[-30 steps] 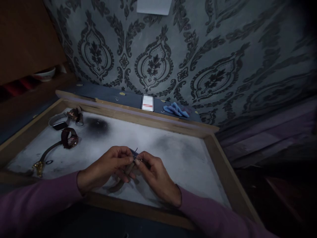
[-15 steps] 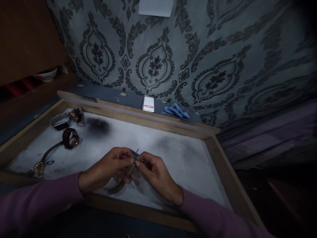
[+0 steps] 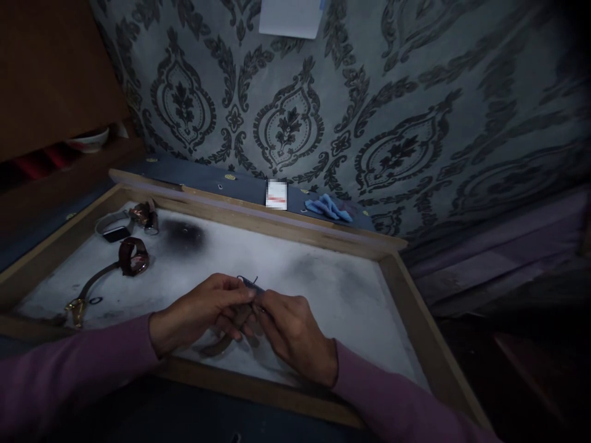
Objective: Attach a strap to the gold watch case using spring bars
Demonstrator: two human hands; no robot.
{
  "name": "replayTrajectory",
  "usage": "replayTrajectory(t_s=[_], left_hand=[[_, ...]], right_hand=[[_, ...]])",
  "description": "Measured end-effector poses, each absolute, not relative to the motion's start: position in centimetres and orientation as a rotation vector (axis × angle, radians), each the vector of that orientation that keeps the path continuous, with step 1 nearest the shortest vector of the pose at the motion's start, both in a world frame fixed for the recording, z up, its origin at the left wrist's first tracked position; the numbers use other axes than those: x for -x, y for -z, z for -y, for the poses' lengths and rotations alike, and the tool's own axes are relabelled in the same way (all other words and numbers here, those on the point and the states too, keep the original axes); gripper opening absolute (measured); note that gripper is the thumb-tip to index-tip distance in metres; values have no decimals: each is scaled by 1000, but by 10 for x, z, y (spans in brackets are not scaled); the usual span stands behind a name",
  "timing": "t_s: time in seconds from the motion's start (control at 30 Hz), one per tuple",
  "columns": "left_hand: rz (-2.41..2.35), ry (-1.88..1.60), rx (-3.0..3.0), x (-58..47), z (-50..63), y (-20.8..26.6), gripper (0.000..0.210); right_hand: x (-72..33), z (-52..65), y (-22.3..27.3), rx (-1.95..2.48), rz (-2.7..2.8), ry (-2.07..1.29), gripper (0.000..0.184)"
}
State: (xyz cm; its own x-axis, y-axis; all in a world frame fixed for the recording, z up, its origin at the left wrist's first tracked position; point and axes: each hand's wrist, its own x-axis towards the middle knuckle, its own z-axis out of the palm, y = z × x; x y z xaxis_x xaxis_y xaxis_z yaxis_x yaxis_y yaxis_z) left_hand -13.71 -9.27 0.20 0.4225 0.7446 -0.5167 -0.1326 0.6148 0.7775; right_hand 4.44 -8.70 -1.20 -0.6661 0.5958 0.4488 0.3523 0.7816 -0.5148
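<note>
My left hand pinches a brownish watch strap over the front middle of the tray; the strap's lower end curves down to the left below the fingers. My right hand is closed at the same spot, its thumb and fingertips pressed against the strap beside my left fingertips. Above the fingertips juts a small dark bluish piece with thin, thread-like ends. The fingers cover the point where these parts meet, and dim light blurs the detail.
A shallow wooden tray with a white bottom surrounds the work. On its left lie a dark-strapped watch, a grey-banded watch, a gold-coloured watch and a small black ring. Behind the tray sit a blue cloth and a small white box.
My right hand has rolled over, its back now turned more upward and its fingers curled closer to the strap. My left hand stays nearly in place. The view has shifted slightly.
</note>
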Motion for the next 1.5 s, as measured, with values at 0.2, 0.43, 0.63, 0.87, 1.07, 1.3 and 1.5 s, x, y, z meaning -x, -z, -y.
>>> replayTrajectory(t_s=[0.2,0.43,0.63,0.87,1.07,1.3,1.5], left_hand=[[-1020,-597,-737,138,91,-1,15],[-1010,-610,-780,139,93,-2,10],[-998,-622,-789,140,93,-2,16],[-992,-620,-819,141,93,-2,14],[-1007,-607,-870,140,94,-5,13],[-1010,-600,-888,139,95,-7,15],[-993,-623,-880,139,96,-6,19]], right_hand=[[-45,89,11,748,2443,-398,23],[-47,90,12,771,2505,-328,22],[-48,89,7,823,2350,-713,16],[-42,79,4,993,1696,-1690,35],[-40,76,8,1032,1530,-1844,35],[-42,73,-2,1002,1590,-1899,33],[-43,73,-2,1001,1591,-1882,28]])
